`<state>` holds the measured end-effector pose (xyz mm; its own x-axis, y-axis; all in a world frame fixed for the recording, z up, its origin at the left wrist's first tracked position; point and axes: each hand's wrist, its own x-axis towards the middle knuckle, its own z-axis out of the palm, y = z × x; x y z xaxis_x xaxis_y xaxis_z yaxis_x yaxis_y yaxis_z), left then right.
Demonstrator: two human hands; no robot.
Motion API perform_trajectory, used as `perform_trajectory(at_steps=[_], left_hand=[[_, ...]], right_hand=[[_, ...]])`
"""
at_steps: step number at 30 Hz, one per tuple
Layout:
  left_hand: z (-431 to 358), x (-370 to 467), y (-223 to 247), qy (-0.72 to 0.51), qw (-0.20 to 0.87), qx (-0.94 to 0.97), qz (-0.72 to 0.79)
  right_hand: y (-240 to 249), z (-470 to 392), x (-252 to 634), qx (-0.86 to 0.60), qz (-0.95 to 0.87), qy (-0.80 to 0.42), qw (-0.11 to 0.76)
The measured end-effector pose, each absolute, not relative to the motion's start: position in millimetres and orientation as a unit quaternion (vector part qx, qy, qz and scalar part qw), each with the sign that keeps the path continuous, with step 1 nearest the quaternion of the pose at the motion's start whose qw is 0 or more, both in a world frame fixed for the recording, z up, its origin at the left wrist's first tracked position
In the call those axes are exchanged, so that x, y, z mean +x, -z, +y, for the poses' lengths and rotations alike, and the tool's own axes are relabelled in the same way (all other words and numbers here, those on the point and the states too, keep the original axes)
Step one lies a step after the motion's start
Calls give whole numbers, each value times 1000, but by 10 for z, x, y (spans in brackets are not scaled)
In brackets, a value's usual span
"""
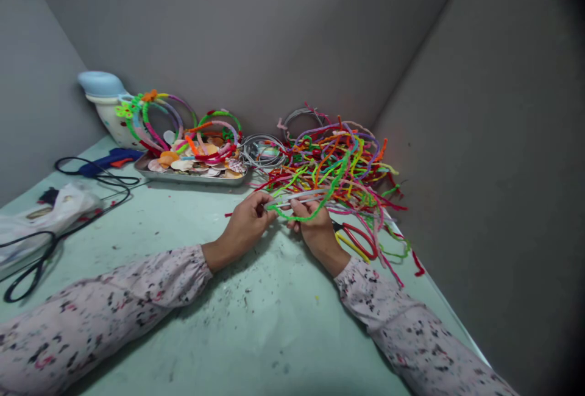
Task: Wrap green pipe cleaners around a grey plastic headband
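Note:
Near the middle of the table, my left hand (247,225) pinches the left end of a thin pale silvery band (292,197), where a bright green fuzzy stem (304,218) meets it. My right hand (315,228) has its fingers closed on the band a little farther right. From the left fingertips the green stem bows below the band, passes over the right hand's fingers and curves up over the pile of coloured stems (338,158). Beside my right wrist lie pliers with red and yellow handles (361,242), their jaws partly hidden by the hand.
A metal tray (196,180) of fabric pieces and fuzzy-wrapped rings stands at the back left, with wire coils (264,151) beside it. Farther left are a blue-lidded container (112,116), a blue item (109,161), a black cable (59,234) and a plastic bag (55,216). Walls enclose the table.

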<state>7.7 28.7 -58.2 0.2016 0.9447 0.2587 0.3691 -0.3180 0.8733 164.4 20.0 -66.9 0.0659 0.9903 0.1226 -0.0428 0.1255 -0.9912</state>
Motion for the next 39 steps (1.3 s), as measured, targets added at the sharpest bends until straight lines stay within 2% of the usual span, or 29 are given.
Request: perform_trajectory(at_steps=[39], left_hand=[[245,101,520,-452,449,602,482]], right_hand=[[536,142,1656,-454,-556,-446,535]])
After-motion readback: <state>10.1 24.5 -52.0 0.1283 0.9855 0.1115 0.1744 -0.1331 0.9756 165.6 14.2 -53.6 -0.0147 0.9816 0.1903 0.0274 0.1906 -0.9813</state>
